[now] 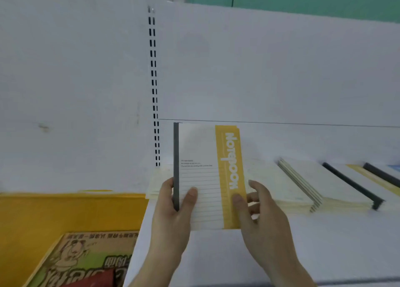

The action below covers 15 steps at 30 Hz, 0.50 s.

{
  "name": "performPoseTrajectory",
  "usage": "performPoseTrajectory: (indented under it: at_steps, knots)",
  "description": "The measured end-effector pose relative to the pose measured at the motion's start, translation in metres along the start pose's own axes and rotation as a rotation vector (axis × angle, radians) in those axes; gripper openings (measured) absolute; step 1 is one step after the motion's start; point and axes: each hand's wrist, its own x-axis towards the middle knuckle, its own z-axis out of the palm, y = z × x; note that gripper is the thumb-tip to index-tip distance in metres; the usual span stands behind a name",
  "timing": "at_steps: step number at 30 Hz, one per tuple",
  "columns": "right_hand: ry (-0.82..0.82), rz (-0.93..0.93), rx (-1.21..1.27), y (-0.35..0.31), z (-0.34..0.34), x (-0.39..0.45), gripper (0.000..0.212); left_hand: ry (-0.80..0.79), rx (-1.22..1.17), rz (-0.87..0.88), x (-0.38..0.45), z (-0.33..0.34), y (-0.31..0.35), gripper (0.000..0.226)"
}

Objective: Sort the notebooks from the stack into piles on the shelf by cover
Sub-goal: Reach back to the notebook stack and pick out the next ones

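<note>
Both hands pinch the yellow-banded notebook (207, 176) upright over the shelf (216, 254) — left hand (173, 208) at the dark spine, right hand (257, 208) on the band (long axis vertical); piles (303, 185) lie right, nearer the right hand

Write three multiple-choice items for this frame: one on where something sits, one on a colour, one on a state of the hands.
1. Where does the cardboard box with printed artwork lie?
A. On the white shelf
B. Lower left, below the shelf
C. Under the right hand

2. What colour is the band on the held notebook that carries the word Notebook?
A. Yellow
B. Green
C. Red

3. How is that notebook held?
A. By the left hand alone
B. By both hands
C. Lying flat, untouched

Key: 1 B, the box sits by the yellow surface left of the white shelf. 2 A, the band is yellow. 3 B, the left hand grips the dark spine, the right hand pinches the yellow edge.
</note>
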Motion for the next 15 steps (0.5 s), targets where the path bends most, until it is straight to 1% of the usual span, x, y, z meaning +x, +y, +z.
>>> performPoseTrajectory:
  at_steps: [2,4,7,10,12,15]
  knots:
    - [-0.053,0.031,0.171,0.005,-0.01,-0.003,0.034,-0.05,0.001,0.009,-0.006,0.019,-0.004,0.023]
    - [-0.068,0.065,0.223,0.014,-0.024,-0.009,0.036,-0.111,0.029,0.027,-0.014,0.039,-0.007,0.02]
    - [-0.039,0.123,0.186,0.033,-0.054,-0.017,0.044,-0.231,0.037,0.011,-0.028,0.07,-0.006,0.019]
    - [0.043,0.128,0.141,0.057,-0.089,-0.025,0.048,-0.354,0.041,-0.02,-0.047,0.105,-0.001,0.023]
    - [0.096,0.123,0.114,0.074,-0.111,-0.03,0.05,-0.39,0.074,0.01,-0.062,0.129,0.003,0.029]
    - [0.156,0.138,0.115,0.096,-0.146,-0.037,0.057,-0.4,0.115,0.095,-0.085,0.17,0.009,0.036]
